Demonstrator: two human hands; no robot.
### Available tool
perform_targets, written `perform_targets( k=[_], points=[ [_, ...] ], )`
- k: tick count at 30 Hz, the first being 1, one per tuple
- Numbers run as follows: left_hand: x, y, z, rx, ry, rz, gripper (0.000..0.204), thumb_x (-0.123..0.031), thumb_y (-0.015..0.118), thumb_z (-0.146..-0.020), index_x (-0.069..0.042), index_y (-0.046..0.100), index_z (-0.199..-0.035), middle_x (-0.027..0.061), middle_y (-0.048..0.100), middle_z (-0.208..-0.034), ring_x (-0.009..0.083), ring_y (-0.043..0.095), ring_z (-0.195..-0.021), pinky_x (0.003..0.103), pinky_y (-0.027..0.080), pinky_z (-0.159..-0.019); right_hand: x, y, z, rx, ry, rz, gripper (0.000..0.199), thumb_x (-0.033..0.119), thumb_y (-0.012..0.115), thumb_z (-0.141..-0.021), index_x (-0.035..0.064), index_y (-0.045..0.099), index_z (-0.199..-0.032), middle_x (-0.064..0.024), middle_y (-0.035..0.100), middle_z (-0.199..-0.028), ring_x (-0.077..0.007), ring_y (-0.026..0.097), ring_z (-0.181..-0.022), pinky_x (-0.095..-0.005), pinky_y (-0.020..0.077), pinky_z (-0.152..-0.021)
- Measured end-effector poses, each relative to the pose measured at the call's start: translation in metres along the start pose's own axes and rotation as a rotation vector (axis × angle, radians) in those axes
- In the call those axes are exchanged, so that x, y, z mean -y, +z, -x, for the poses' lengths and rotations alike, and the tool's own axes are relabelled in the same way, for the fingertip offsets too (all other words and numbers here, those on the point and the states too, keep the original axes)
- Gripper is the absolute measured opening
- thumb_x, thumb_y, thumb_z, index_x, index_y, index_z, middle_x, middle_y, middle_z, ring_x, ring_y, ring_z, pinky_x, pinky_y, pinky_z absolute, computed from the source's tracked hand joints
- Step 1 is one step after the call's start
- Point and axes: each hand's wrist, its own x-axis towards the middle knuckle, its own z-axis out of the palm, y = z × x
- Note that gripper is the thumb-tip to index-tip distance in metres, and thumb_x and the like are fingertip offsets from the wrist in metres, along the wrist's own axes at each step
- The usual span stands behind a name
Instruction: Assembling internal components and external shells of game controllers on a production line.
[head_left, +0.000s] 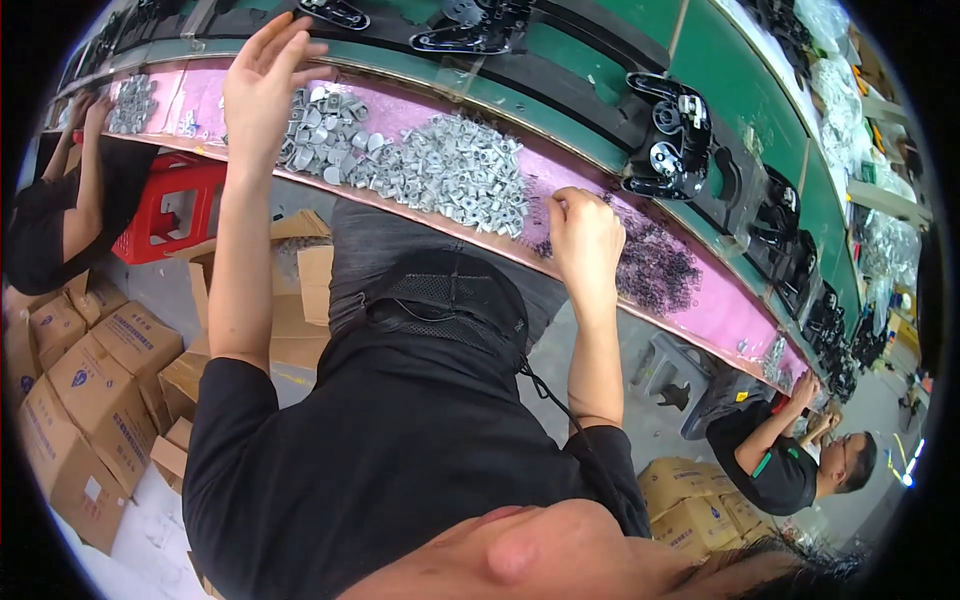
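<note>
Two grey part heaps [400, 150], one black washer heap [655, 265], one red crate [170, 205].

Matt grey metal brackets [455, 170]; smooth pink foam mat [700, 305]; glossy black metal assemblies [672, 135]; brown cardboard boxes [85, 400].

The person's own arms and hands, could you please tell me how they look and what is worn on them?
Both arms are bare from the short black sleeves of a T-shirt down to the fingers. The left hand and the right hand wear no gloves; no watch, ring or band shows on either wrist.
</note>
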Motion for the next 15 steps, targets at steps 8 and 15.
perform_targets(
  k=[8,15],
  points=[
    [-0.013,-0.008,0.048,0.544,0.097,-0.769,0.028,-0.017,0.075,-0.101,-0.004,0.076,-0.126,0.0087,0.078,-0.103,0.0150,0.069,-0.084,0.031,0.056,-0.075,-0.003,0.020,0.001,0.146,-0.007,0.095,0.020,0.022,0.073,-0.090,0.0024,0.072,-0.090,-0.0206,0.076,-0.088,-0.0437,0.075,-0.078,-0.0547,0.0601,-0.073],
    [0.018,0.006,0.057,0.727,0.314,-1.063,0.025,-0.008,0.073,-0.090,-0.003,0.077,-0.115,0.0146,0.072,-0.113,0.0377,0.070,-0.106,0.047,0.057,-0.091,0.001,0.013,0.001,0.230,0.040,0.013,0.021,0.020,0.071,-0.091,0.0009,0.073,-0.099,-0.0240,0.077,-0.094,-0.0451,0.075,-0.086,-0.0547,0.0599,-0.079]
  ],
)
